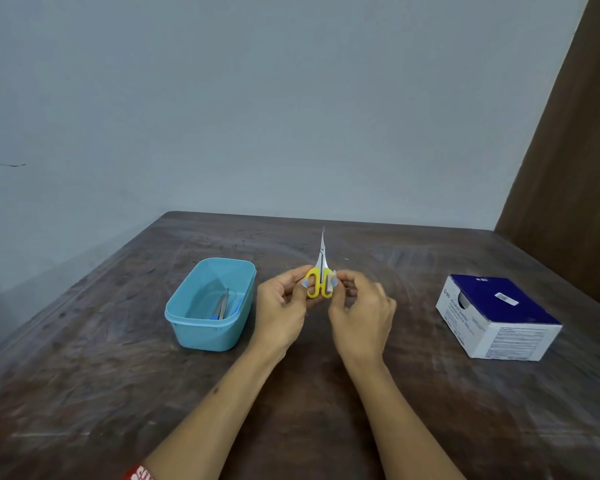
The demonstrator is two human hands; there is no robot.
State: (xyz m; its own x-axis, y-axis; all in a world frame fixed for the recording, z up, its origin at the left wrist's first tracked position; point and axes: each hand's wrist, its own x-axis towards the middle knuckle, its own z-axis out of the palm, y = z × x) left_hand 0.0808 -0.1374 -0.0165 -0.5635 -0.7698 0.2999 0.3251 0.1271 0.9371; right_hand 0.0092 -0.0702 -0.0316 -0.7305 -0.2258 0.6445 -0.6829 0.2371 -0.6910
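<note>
We are partway through wiping down the yellow-handled scissors (320, 276), by our judgement. They stand upright above the counter (326, 410), blades together and pointing away from us, between the blue tub (174, 318) and the swab box (499, 317). Our left hand (281, 306) pinches the left handle loop between thumb and fingertips. Our right hand (361, 313) has its fingers curled and presses a small white swab (332, 285) against the right handle loop.

The swab is out of its box and working on the handles. The blades look bare of it at this moment, and we cannot tell whether they have been wiped. What is left, as we read it, is to finish the wipe and lay the scissors in the tub or on the counter.

The count:
- One pair of scissors in our hands.
- One swab.
- One blue tub.
- One metal tool (222, 306) lying in the tub, with a blue part beside it that may be its handle or a second piece.
- One swab box, dark blue on top and white on the sides, well apart to the right.
</note>
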